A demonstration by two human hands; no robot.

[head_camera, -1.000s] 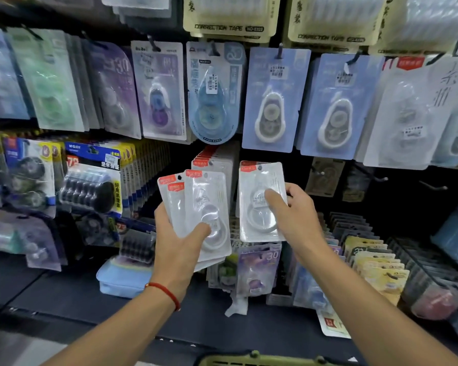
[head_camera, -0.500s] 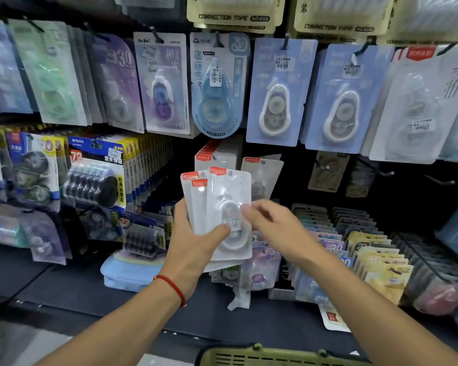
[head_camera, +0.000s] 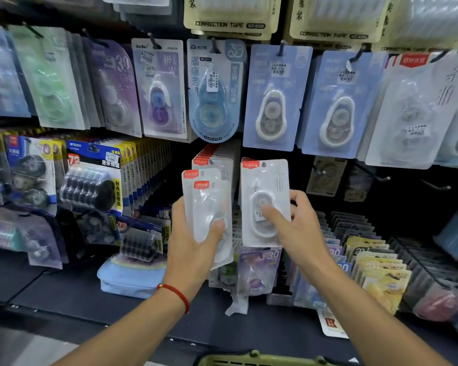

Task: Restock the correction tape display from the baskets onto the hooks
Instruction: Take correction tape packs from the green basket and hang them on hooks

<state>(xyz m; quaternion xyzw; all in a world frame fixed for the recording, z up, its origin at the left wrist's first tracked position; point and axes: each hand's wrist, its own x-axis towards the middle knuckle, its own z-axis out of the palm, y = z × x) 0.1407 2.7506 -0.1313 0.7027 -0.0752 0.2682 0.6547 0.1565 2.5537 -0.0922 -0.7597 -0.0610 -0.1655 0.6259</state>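
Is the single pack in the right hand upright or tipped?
Upright: the single pack has its red label at the top, gripped by the right hand.

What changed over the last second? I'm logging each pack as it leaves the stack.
The right hand pulled one pack off the stack, having reached over to it half a second ago, and now holds it up apart, to the right. The left hand grips the stack as before; the hanging packs behind are unchanged.

We see glossy clear plastic blisters on the white correction tape packs (head_camera: 265,204), matt blue card backing (head_camera: 275,99) above, a dark matt shelf (head_camera: 64,291), and a red cord bracelet (head_camera: 176,293)
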